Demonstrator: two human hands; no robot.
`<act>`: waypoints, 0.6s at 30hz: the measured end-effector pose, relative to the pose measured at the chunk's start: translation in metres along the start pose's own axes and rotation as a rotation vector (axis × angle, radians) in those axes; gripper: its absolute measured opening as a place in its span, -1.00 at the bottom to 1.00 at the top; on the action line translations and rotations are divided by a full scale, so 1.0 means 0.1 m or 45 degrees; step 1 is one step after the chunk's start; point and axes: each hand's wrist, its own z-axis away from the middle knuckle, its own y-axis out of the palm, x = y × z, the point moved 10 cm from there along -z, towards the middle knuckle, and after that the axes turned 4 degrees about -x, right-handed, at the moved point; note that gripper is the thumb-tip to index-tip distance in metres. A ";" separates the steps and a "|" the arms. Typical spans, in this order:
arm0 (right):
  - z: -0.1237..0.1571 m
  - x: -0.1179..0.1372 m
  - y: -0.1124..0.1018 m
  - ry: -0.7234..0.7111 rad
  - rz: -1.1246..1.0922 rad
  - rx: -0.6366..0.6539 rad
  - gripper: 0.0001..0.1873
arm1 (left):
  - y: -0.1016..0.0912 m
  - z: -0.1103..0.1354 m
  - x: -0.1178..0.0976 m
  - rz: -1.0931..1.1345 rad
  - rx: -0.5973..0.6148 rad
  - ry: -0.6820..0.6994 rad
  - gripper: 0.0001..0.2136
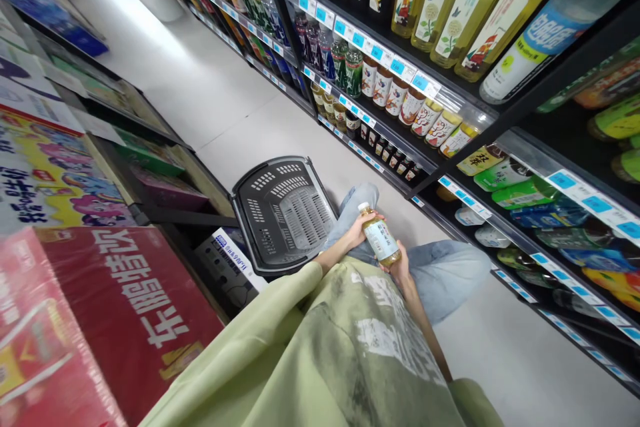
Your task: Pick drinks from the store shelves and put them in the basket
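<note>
A drink bottle (381, 240) with a white cap, a pale blue label and yellowish liquid lies tilted between my two hands, over my crouched knees. My left hand (359, 227) is closed round its neck end, just below the cap. Round the lower end of the bottle, the fingers of my right hand (399, 267) are wrapped, partly hidden beneath it. Left of my knees, a dark grey shopping basket (255, 227) stands on the floor, and only its slotted walls and bottom show inside it.
Shelves of bottled drinks (395, 90) with blue price tags (373, 50) run along the right. On the left are stacked cartons, a large red box (145, 307) nearest me, and a white box (230, 267) beside the basket. A pale tiled floor (220, 100) stretches ahead between them.
</note>
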 end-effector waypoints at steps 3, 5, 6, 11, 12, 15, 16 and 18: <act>0.06 -0.01 0.14 0.136 -0.164 0.152 -0.05 | -0.06 0.01 -0.10 -0.073 -0.033 0.043 -0.49; 0.09 0.04 0.17 0.150 -0.200 0.164 -0.02 | -0.13 0.01 -0.17 -0.134 -0.079 0.077 -0.49; 0.09 0.05 0.19 0.157 -0.203 0.167 -0.01 | -0.16 0.01 -0.20 -0.169 -0.106 0.089 -0.49; 0.09 -0.02 0.23 0.228 -0.137 0.157 -0.01 | -0.35 0.10 -0.41 -0.364 -0.263 0.142 -0.52; 0.09 -0.06 0.24 0.248 -0.120 0.151 -0.02 | -0.38 0.14 -0.48 -0.400 -0.289 0.163 -0.55; 0.06 -0.16 0.22 0.267 -0.076 0.130 -0.08 | -0.43 0.35 -0.70 -0.494 -0.342 0.235 -0.60; 0.05 -0.18 0.22 0.257 -0.060 0.132 -0.13 | -0.43 0.43 -0.79 -0.554 -0.358 0.276 -0.60; 0.04 -0.18 0.21 0.195 -0.042 0.142 -0.27 | -0.45 0.61 -1.03 -0.739 -0.419 0.409 -0.63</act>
